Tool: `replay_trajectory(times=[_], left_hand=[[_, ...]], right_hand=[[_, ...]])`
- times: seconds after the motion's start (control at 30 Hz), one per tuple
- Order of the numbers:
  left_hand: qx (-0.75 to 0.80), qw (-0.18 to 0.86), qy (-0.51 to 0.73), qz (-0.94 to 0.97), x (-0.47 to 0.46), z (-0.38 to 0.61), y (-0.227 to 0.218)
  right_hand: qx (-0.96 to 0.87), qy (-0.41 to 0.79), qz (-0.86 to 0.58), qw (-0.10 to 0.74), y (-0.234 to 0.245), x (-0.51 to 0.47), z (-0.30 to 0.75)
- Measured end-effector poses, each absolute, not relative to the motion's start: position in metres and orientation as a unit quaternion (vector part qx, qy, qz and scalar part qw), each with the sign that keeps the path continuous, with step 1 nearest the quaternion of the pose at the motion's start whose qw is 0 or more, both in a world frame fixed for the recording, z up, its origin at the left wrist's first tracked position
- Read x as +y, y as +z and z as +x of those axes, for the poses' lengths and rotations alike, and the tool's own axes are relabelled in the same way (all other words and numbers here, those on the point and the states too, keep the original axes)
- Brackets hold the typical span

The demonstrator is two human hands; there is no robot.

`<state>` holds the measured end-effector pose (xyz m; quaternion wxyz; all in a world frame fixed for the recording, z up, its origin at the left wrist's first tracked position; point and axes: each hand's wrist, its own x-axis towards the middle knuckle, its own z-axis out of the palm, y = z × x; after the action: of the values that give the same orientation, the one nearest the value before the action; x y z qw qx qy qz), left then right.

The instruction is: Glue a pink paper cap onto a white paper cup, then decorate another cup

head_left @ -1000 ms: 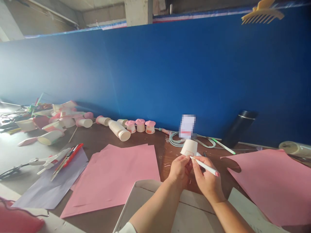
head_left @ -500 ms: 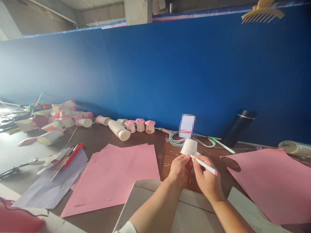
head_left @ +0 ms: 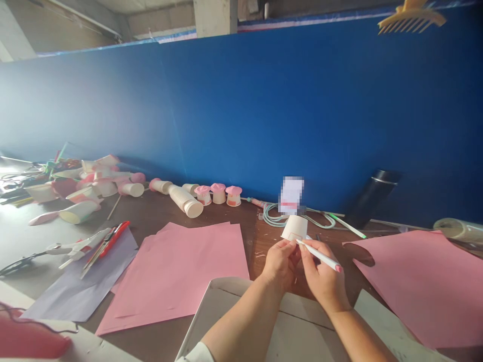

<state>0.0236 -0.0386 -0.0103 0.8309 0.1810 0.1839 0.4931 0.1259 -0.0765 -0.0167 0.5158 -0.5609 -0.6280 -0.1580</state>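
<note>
A white paper cup (head_left: 295, 226) is held upside down by its rim in my left hand (head_left: 279, 261), whose fingers are closed on it. A faint reddish outline is drawn on the cup's side, near the rim. My right hand (head_left: 325, 281) grips a white felt-tip pen (head_left: 320, 257) with a pink end, and its tip is at the lower edge of the cup, by the outline. Whether the tip touches the cup I cannot tell. Some of the fingers hide behind the cup and the pen.
Pink paper sheets (head_left: 188, 271) lie left, another pink sheet (head_left: 422, 281) right. Three cups with pink tops (head_left: 218, 193) and stacked cups (head_left: 185, 201) stand behind. A red utility knife (head_left: 109, 244) and a glue gun (head_left: 81, 246) rest left; a dark bottle (head_left: 372, 198) leans against the blue partition.
Almost nothing differs. The whole view has shifted very slightly; both hands keep their hold on the cup and the pen.
</note>
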Motion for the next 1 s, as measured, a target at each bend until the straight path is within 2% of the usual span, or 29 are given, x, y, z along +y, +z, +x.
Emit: replay_trajectory(times=[1.0], left_hand=[[0.184, 0.830, 0.492, 0.188, -0.0358, 0.0246, -0.0170]], right_hand=[[-0.643, -0.153, -0.546, 0.515, -0.0131, -0.0784, 0.1256]])
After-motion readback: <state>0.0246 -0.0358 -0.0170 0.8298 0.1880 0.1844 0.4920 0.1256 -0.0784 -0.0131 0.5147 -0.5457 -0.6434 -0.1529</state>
